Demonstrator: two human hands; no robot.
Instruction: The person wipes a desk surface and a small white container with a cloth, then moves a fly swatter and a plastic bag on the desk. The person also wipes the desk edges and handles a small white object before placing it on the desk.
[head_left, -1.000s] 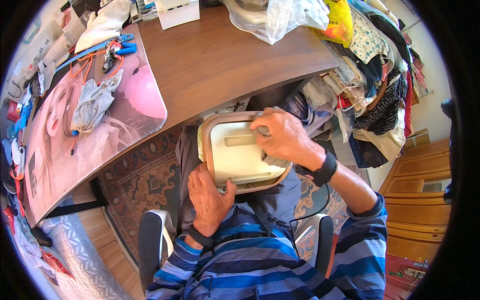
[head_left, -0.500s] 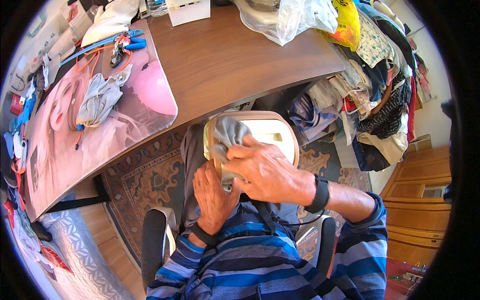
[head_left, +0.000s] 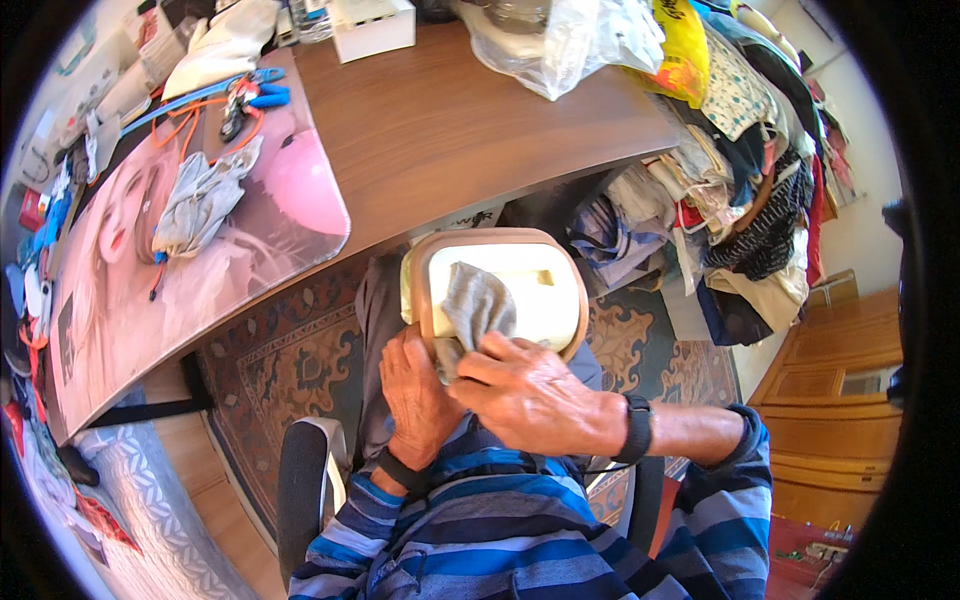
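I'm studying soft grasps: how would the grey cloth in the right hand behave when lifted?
Probably floppy: the grey cloth bends in loose folds beyond the right hand. Likely light, since it looks thin.

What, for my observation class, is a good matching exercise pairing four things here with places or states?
1. left hand
2. pink mat
3. yellow bag
4. right hand

A. right of the clear plastic bag
B. gripping the grey cloth
C. at the left edge of the brown-rimmed container
D. on the left of the desk

Pairs: 1-C; 2-D; 3-A; 4-B
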